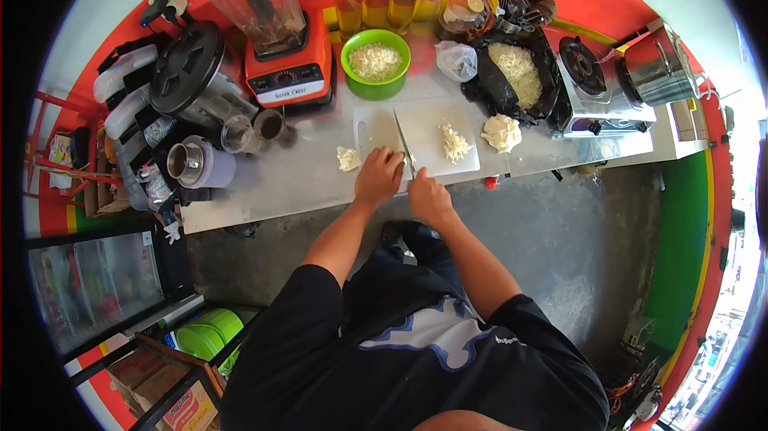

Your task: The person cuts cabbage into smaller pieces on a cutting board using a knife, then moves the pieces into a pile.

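My right hand [430, 197] grips a knife [403, 137], its blade pointing away from me over a white cutting board [426, 113]. Just left of the blade, my left hand [381, 175] presses on the board's near part with curled fingers; what lies under them is hidden. Small white bits show beside the blade. On the board's right side is a pile of chopped white food [455, 145]. A pale lump of the food [502, 133] sits right of the board, and a smaller white piece [348, 159] lies by its left edge.
Behind the board stand a green bowl [352, 85] of chopped white food, a red blender [288, 71] and several oil bottles [378, 1]. To the right are a black bag [498, 89] of white pieces, a stove [600, 115] and a steel pot [658, 71]. Cups and containers crowd the left.
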Demonstrator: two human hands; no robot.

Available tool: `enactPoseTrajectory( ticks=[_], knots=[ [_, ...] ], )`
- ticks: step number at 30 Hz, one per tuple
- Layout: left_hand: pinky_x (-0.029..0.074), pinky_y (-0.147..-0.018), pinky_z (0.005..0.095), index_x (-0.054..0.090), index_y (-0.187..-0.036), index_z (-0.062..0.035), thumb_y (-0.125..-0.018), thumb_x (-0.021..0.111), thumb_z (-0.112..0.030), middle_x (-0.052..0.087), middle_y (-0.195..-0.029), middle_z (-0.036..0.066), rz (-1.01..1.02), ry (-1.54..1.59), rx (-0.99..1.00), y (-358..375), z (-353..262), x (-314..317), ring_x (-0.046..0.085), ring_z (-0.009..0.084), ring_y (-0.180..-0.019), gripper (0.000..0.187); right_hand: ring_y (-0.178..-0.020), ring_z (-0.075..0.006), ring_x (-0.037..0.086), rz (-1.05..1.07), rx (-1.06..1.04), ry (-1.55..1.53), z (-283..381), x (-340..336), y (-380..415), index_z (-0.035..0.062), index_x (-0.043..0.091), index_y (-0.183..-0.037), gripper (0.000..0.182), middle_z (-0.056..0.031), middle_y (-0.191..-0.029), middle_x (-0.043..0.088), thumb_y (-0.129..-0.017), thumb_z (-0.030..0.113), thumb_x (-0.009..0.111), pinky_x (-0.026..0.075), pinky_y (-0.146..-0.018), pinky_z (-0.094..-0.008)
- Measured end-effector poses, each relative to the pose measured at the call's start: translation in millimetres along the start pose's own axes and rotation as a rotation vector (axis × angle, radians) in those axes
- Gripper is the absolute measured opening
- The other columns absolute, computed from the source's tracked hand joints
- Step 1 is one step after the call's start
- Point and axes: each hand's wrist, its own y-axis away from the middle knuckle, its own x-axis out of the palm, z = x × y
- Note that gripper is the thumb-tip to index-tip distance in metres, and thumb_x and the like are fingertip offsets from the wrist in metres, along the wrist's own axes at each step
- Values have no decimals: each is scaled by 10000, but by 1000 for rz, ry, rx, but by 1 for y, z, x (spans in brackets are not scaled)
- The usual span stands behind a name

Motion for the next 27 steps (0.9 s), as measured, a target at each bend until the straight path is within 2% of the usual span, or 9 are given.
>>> enactPoseTrajectory(
  ticks=[6, 11, 18, 23, 27],
  knots=[
    [474, -791, 438, 635, -1030, -60, -892, 634, -117, 566, -913, 104, 29, 0, -27, 1, 2, 1, 559, 319, -889, 150, -907, -511, 672, 29, 110, -83, 9, 11, 10, -25, 444, -1058, 258, -333, -913, 681, -978, 214, 498, 533, -831, -576],
    [471, -815, 435, 633, -1025, -65, -915, 617, -150, 580, -941, 96, 14, -3, -26, 1, 2, 3, 556, 316, -913, 139, -892, -514, 675, 22, 57, -36, 7, 0, 2, -31, 445, -1051, 242, -333, -909, 685, -984, 198, 484, 537, -825, -576],
    [465, -832, 437, 620, -987, -65, -915, 626, -145, 587, -961, 97, -1, 39, -48, 2, 4, 6, 546, 322, -945, 108, -906, -511, 676, 46, 126, -73, 11, 5, 12, -29, 453, -1056, 237, -346, -920, 679, -973, 190, 493, 543, -828, -571],
    [466, -829, 439, 620, -969, -71, -914, 626, -148, 573, -938, 97, 33, 29, -46, 2, 3, 1, 544, 319, -935, 96, -920, -506, 680, 30, 60, -31, 13, -4, 3, -36, 453, -1067, 224, -338, -940, 685, -964, 159, 493, 548, -828, -564],
    [465, -813, 437, 616, -951, -70, -876, 633, -126, 563, -920, 93, 44, 14, -32, 3, 5, 2, 543, 313, -922, 95, -920, -505, 680, 72, 89, -50, 13, -4, 13, -30, 453, -1059, 219, -331, -949, 687, -959, 159, 502, 553, -821, -557]
  ],
)
